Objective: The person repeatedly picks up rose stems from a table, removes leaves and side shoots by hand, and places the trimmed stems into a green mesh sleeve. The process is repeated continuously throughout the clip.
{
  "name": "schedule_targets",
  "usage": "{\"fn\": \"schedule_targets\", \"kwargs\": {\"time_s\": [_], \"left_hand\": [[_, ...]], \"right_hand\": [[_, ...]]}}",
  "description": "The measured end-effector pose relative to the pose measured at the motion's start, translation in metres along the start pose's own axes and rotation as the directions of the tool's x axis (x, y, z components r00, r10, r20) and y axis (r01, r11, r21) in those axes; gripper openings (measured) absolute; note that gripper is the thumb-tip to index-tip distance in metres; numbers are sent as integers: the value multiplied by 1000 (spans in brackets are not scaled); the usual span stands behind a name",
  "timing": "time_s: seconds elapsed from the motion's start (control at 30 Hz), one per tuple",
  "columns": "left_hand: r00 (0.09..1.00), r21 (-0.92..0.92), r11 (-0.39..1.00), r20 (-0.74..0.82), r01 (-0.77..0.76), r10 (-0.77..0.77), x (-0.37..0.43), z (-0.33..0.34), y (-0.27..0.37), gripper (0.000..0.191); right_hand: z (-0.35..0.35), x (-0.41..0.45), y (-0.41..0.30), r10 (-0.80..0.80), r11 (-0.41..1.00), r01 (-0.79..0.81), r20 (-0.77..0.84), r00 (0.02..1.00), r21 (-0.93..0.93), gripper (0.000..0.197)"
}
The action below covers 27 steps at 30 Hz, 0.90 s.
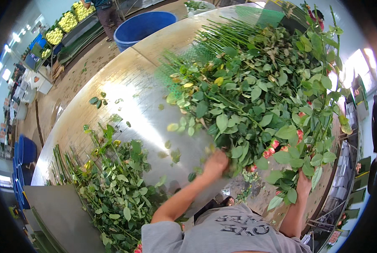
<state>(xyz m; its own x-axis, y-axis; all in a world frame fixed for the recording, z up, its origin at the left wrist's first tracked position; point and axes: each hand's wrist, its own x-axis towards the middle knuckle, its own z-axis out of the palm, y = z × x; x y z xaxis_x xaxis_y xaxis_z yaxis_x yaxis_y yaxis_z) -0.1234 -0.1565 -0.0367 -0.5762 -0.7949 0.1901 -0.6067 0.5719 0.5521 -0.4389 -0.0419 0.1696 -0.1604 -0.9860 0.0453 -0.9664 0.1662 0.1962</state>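
Observation:
My right hand is closed around a bunch of long leafy rose stems, held up at the right side of the table. Several pink-and-cream rose heads show among the leaves close to it. My left hand is blurred at the near edge of a large heap of cut roses. Leaves cover its fingertips, so their grip is hidden. The heap's bare stem ends point to the far side, over green plastic mesh. Under the heap is a shiny metal table.
A second pile of leafy rose stems lies at left beside a grey panel. Loose leaves are scattered on the metal. Past the far edge stand a blue tub and a person. Blue barrels stand at far left.

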Motion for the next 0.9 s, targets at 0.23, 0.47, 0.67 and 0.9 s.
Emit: {"fn": "schedule_targets", "kwargs": {"time_s": [0.23, 0.47, 0.67, 0.9], "left_hand": [[975, 121, 991, -221, 60, -32, -30, -56, -41, 18], [846, 236, 828, -316, 509, -430, 46, -65, -128, 42], [926, 330, 882, -288, 336, -245, -4, 39, -29, 43], [990, 672, 730, -35, 124, -136, -44, 159, 207, 39]], "right_hand": [[-3, -4, 53, 268, 902, -289, 109, 957, 320, 38], [20, 6, 143, 338, 642, -334, 137, 931, 690, 39], [61, 33, 274, 548, 480, -174, -139, 825, 860, 34], [113, 104, 424, 722, 277, 13, -217, 657, 961, 31]]}}
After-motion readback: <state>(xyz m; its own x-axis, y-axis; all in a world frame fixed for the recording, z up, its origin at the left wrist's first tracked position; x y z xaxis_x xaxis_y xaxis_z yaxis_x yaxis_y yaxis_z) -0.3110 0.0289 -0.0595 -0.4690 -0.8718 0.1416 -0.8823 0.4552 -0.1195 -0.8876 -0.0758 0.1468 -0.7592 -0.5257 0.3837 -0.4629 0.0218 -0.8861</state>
